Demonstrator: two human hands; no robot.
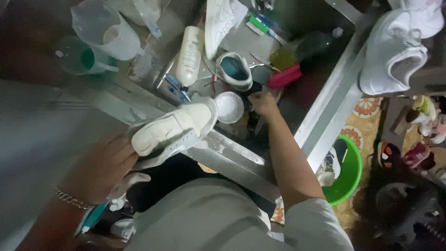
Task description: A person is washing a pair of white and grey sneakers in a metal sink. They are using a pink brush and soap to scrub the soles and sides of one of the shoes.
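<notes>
Head view: left hand (100,169) closed round the heel of a white leather sneaker (174,130), its long axis up-right toward a small round white tub (229,107). Right hand (263,103), nearer, just beside the tub on the steel worktop (325,111); its grip cannot be told.

A shoe-cleaning workshop is indicated: a steel sink (325,116), white sneakers (392,51) at two o'clock, a cleaner bottle (190,56) at twelve.

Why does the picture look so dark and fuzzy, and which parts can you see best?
Head view: dim overall, the left side smeared and dark; the left hand is blurry, its white shoe soft; the right hand sits in shadow; the green basin shows brightest.
</notes>
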